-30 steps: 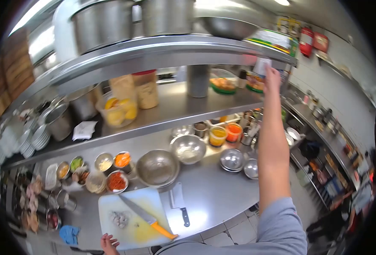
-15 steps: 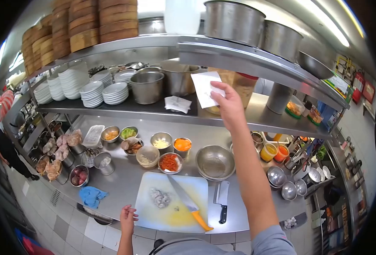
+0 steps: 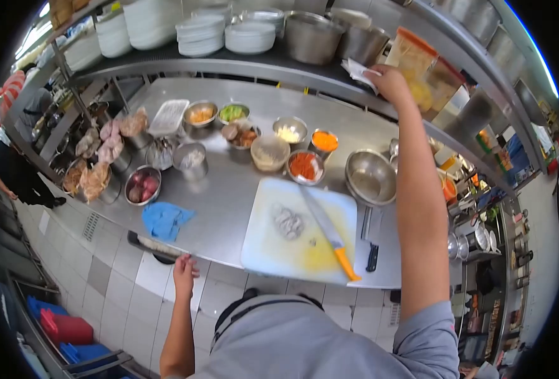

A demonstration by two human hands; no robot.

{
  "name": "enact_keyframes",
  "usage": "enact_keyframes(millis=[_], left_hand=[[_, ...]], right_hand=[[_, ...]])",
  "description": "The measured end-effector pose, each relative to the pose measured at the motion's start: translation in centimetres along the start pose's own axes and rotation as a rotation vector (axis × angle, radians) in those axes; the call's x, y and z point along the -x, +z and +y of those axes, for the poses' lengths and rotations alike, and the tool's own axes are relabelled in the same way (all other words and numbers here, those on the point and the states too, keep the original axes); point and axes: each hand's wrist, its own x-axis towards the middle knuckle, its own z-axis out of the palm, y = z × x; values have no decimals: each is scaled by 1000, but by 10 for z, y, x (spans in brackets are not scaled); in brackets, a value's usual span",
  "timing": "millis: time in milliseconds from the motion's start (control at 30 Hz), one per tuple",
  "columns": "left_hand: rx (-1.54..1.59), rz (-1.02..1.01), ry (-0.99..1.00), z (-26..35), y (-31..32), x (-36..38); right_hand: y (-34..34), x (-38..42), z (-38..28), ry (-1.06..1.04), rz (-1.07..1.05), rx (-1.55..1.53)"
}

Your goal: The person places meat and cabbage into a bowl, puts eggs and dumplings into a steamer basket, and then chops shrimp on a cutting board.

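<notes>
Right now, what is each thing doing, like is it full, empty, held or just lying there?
Right hand: raised to the shelf, holding the paper.
Paper: touching the shelf, under the fingers.
Left hand: open, holding nothing, below the counter edge.
Yellow-handled knife: lying flat on the cutting board.
Cutting board: flat, with chopped food on it.
Cleaver: lying flat beside the board.
Large steel bowl: upright, nearly empty.
Blue cloth: crumpled on the counter.

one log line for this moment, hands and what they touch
right hand: raised to steel shelf, on white paper slip | left hand: low, empty, by steel counter edge | white cutting board: orange-handled knife lying on it
</notes>
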Motion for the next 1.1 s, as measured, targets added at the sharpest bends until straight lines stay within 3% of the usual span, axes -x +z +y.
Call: enact_keyframes(millis=[100,167,200,267,333,367,400,433,467,500,533,633,700,800,867,900,967,1033,1100], left_hand=[[-43,-35,0,14,7,-5],[-3,-89,12,16,16,-12],[4,-118,30,16,22,-14],[-6,-149,26,21,38,-15],[-18,-192,50,19,60,-16],[-27,-213,36,16,72,-18],[-50,-264,105,13,87,-20],[-71,-316,175,12,103,-21],[-73,-352,213,14,122,-21],[-82,-377,202,28,143,-16],[-224,-467,346,53,166,-7],[-546,-617,867,94,235,0],[-648,-695,1067,104,283,-7],[-781,-774,1047,90,349,-27],[-1110,-778,967,73,377,-40],[-1125,-776,976,76,383,-38],[-1372,-777,780,81,397,-33],[-1426,-793,760,83,399,-30],[-1469,-793,737,82,396,-30]], right_hand=[[1,12,-2,-118,25,244],[0,31,-13,-225,280,460],[-3,44,-15,-218,276,462],[-13,83,-9,-332,427,50],[-4,156,4,-62,329,-151],[14,190,44,-143,187,-366],[40,235,68,-4,139,-88],[79,278,92,133,130,-295],[113,322,122,224,27,-161],[145,362,164,170,-68,45],[151,403,157,317,-194,-119],[171,477,167,421,-148,39],[167,495,161,380,-144,238],[166,497,177,358,-174,145],[158,496,179,358,-205,76],[153,494,179,410,-284,-23],[145,495,181,465,-349,-138],[139,508,179,768,-472,-562],[150,528,195,779,-443,-692]])
